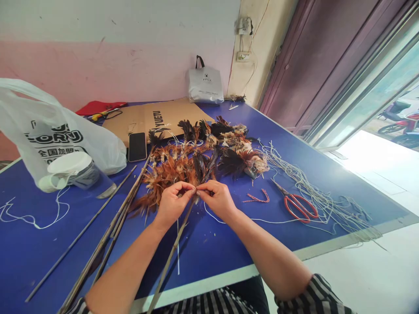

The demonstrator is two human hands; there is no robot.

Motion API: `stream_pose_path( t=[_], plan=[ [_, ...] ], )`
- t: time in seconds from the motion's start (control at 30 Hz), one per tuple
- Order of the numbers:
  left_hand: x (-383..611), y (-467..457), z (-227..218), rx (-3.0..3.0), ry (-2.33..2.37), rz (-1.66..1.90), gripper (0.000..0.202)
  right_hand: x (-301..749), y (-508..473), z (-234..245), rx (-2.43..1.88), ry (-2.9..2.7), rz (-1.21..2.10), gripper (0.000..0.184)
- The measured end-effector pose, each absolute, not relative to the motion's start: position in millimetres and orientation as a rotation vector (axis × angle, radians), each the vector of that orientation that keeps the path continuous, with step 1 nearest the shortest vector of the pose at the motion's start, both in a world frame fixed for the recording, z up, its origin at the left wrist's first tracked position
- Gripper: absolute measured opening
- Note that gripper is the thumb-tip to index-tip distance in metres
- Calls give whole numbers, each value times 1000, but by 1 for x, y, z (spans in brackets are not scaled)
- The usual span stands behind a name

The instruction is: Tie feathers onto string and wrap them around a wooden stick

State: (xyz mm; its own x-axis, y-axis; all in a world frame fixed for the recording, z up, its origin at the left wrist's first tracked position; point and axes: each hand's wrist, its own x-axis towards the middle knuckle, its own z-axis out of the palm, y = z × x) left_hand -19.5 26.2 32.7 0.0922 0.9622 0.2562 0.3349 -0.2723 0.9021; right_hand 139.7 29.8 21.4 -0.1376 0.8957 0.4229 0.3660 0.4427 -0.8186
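My left hand (176, 201) and my right hand (218, 199) meet at the table's middle, thumbs and forefingers pinched together. Between them is white string (214, 216), one end trailing right and another strand hanging below my left hand. A thin bamboo stick (173, 255) slants from the near edge up to my fingertips, with dark feathers (199, 165) at its top end. The exact wrap of the string is hidden by my fingers. Brown feathers (173, 172) lie just beyond my left hand, and black feather bunches (234, 161) beyond my right.
Red-handled scissors (299, 207) and tangled string (294, 174) lie to the right, near a red-and-white cord (258, 197). Several sticks (108, 231) lie left. Behind are a phone (137, 147), cardboard (131, 120), a white plastic bag (65, 126), a plastic jar (85, 170) and a grey bag (205, 85).
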Motion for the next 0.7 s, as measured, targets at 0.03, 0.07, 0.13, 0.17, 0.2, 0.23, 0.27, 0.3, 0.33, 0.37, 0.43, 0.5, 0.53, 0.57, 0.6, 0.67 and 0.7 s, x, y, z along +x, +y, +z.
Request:
stream_pose_path(
  t=[0.03,0.07,0.13,0.17,0.2,0.23,0.27,0.3,0.33,0.37,0.43,0.5,0.53,0.57,0.6,0.67,0.7],
  plan=[
    [-19,26,33,1698,1295,1194,19,139,30,22,-1096,-1718,639,11],
    [-18,26,32,1691,1303,1204,19,139,29,22,-1097,-1718,617,11],
    [-17,25,32,1667,1313,1224,20,137,29,23,-1113,-1713,599,10],
    [-17,25,31,1658,1313,1230,21,137,29,23,-1123,-1711,603,10],
    [-16,25,31,1654,1312,1232,21,136,29,22,-1135,-1707,615,10],
    [-16,25,31,1652,1313,1234,21,135,29,22,-1147,-1702,635,10],
    [-16,25,31,1649,1315,1232,21,134,29,21,-1159,-1696,659,10],
    [-16,26,31,1644,1316,1228,20,134,29,20,-1171,-1690,684,10],
    [-15,26,31,1634,1320,1222,20,133,29,20,-1184,-1681,707,10],
    [-15,26,31,1620,1326,1219,20,132,29,19,-1195,-1674,730,10],
    [-14,27,31,1583,1332,1216,20,131,29,19,-1211,-1658,773,10],
    [-14,28,30,1544,1328,1219,21,131,29,20,-1215,-1633,830,11],
    [-14,28,29,1516,1316,1224,21,131,29,20,-1213,-1618,864,11],
    [-14,28,28,1486,1295,1228,23,131,29,21,-1213,-1600,900,11],
    [-14,29,27,1458,1270,1233,24,131,30,21,-1214,-1579,936,11],
    [-15,29,26,1440,1218,1234,27,131,31,23,-1220,-1541,1001,11],
    [-16,29,25,1465,1195,1229,27,131,31,23,-1224,-1524,1025,11]
  ],
)
